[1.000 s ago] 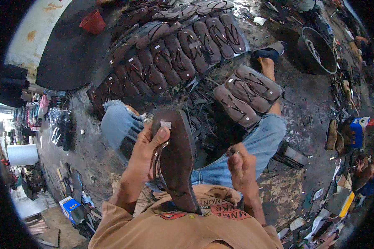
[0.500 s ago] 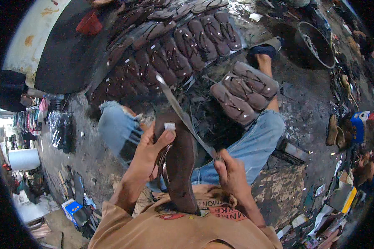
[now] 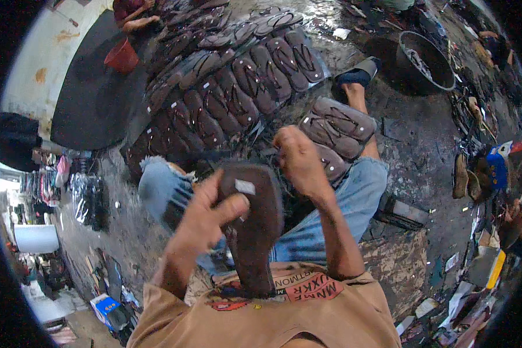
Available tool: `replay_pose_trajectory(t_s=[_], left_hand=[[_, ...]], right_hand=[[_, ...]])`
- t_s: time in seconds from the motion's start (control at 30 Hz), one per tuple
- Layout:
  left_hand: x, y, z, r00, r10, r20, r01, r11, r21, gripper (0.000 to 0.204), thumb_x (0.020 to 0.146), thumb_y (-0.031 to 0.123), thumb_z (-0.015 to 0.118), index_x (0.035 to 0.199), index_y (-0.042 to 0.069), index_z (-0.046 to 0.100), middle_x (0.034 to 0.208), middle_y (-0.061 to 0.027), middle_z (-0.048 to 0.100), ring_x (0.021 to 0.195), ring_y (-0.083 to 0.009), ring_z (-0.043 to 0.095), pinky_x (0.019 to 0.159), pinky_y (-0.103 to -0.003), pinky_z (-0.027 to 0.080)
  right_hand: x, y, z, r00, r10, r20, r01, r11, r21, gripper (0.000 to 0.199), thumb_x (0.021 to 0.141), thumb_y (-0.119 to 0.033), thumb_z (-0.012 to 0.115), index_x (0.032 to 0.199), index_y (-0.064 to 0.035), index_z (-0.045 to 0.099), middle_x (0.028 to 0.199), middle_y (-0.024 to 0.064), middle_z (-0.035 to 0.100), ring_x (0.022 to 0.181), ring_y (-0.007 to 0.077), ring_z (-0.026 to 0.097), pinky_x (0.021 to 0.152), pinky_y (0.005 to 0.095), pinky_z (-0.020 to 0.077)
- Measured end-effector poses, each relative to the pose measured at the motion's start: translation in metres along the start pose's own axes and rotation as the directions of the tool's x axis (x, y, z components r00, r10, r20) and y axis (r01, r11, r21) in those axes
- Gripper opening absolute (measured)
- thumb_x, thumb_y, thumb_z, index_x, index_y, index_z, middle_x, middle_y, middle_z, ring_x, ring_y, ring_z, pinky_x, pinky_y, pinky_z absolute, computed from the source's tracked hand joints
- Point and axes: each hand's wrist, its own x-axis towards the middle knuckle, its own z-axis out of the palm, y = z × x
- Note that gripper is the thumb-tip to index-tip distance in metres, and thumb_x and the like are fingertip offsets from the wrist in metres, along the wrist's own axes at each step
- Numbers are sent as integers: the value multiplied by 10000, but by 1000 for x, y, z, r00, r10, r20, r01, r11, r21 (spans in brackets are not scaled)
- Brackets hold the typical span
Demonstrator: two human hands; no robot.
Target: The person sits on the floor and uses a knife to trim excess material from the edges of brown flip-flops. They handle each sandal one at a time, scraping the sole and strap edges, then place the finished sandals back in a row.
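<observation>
My left hand [image 3: 206, 217] grips a dark brown sandal sole [image 3: 255, 243] that stands upright against my chest, thumb across its face near a small white sticker. My right hand [image 3: 298, 161] is raised above the sole's top edge, its fingers closed around the handle of a long thin blade [image 3: 214, 156]. The blade shows only dimly, reaching left from the fist. My knees in blue jeans [image 3: 354, 191] lie under both hands.
Rows of finished brown sandals [image 3: 243, 81] cover the wet floor ahead, with a smaller stack [image 3: 336, 124] by my right leg. A black basin [image 3: 426, 55] sits far right and a red bucket [image 3: 122, 57] far left. Shoes and clutter [image 3: 475, 174] line the right side.
My right hand took up the long blade, drew it along the sole's edge, then rose above the sole's top. The left hand keeps the sole upright.
</observation>
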Motion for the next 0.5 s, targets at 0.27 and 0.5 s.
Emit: replay_pose_trajectory(t_s=[0.27, 0.5], left_hand=[[-45, 31, -41, 973, -120, 196, 56, 951, 305, 476, 797, 139, 862, 1202, -6, 659, 1075, -47, 715, 993, -91, 620, 891, -277, 501], [-69, 10, -25, 936, -327, 126, 287, 922, 261, 469, 814, 191, 860, 1202, -10, 689, 1067, -50, 738, 980, -96, 634, 894, -305, 511]], right_hand=[[-179, -41, -68, 961, -123, 248, 152, 983, -101, 448, 1043, -426, 480, 1065, -14, 655, 665, 79, 541, 520, 193, 507, 513, 319, 381], [-234, -53, -70, 878, 263, 401, -197, 960, -199, 409, 979, -427, 565, 1059, -38, 659, 628, 138, 552, 561, 311, 565, 599, 394, 452]])
